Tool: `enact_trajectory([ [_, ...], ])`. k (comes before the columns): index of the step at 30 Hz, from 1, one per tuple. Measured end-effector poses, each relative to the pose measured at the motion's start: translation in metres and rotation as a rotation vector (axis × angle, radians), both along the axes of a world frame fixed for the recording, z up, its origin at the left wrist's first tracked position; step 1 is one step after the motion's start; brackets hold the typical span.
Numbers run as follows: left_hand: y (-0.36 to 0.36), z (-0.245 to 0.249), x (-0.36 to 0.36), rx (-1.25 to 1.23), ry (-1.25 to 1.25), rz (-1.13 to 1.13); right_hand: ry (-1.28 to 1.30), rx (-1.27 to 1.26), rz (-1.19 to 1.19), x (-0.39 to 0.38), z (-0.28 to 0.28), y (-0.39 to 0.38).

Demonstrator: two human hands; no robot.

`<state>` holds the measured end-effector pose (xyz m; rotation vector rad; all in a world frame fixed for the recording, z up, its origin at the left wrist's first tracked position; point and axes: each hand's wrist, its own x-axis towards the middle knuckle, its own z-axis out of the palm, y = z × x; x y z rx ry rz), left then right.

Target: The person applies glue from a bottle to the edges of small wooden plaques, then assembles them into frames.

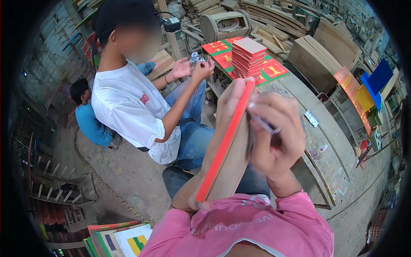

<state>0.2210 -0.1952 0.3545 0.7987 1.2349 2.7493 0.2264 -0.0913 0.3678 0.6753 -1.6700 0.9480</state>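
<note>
Piled wooden planks (276,18) show this is a workshop.

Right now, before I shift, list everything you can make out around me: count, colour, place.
Red-edged panel: one, brown and red, centre
Slim object: one, pale, blurred, right of panel
Workbench: one, grey, right
Patterned sheet: one, red, green, yellow, on workbench
Stack: one, red edges, on sheet
Cardboard boxes: several, brown, upper right
Nearer person: one, white top, left
Farther person: one, blue top, far left
Pink shirt: one, pink, bottom
Left hand: one, bare, holding panel
Right hand: one, bare, holding slim object
</note>
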Motion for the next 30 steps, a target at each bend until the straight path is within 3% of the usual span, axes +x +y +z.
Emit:
enact_trajectory([
  [1, 0.0, 0.003, 0.001, -0.241, 0.075, 0.143, 0.001, 0.002, 0.0, 0.001, 0.001, 0.0],
  [2, 0.007, -0.014, -0.013, -0.256, 0.422, 0.34, 0.013, 0.03, 0.017, 0.003, 0.003, -0.001],
  [3, 0.005, -0.029, -0.014, -0.256, 0.422, 0.341, 0.023, 0.056, 0.034, 0.006, 0.003, -0.003],
  [5, -0.001, -0.023, -0.013, 0.069, 0.134, -0.051, 0.042, 0.059, 0.069, 0.008, 0.003, -0.006],
  [9, -0.003, -0.006, -0.004, 0.231, -0.127, -0.222, 0.01, -0.008, 0.031, 0.001, 0.002, -0.005],
  [13, -0.001, -0.015, -0.007, 0.177, -0.056, -0.226, 0.02, 0.062, 0.049, 0.009, 0.005, -0.008],
  [15, -0.001, -0.019, -0.008, 0.145, -0.01, -0.224, 0.013, -0.028, -0.014, 0.002, 0.004, -0.002],
  [16, -0.002, 0.001, 0.005, -0.023, 0.12, -0.011, 0.01, -0.039, 0.001, 0.003, 0.005, 0.001],
  [17, -0.003, -0.004, 0.003, -0.022, 0.12, -0.011, 0.01, -0.039, 0.001, 0.003, 0.005, 0.002],
  [20, -0.006, -0.012, -0.007, 0.023, 0.101, -0.092, 0.019, -0.005, 0.016, 0.008, 0.006, 0.002],
  [22, -0.012, -0.006, -0.015, 0.5, -0.158, -0.581, 0.03, 0.0, 0.014, 0.007, 0.006, 0.002],
  [23, -0.007, -0.012, -0.013, 0.5, -0.16, -0.582, 0.038, 0.003, 0.014, 0.006, 0.006, 0.002],
  [25, 0.008, -0.03, -0.008, -0.052, 0.283, 0.101, 0.052, 0.004, 0.02, 0.004, 0.006, 0.003],
  [28, 0.012, -0.035, -0.012, 0.128, 0.234, -0.067, 0.012, 0.017, 0.002, 0.006, 0.01, 0.0],
  [30, -0.003, 0.007, 0.007, 0.027, 0.116, -0.045, 0.023, 0.056, 0.024, 0.01, 0.011, -0.003],
])
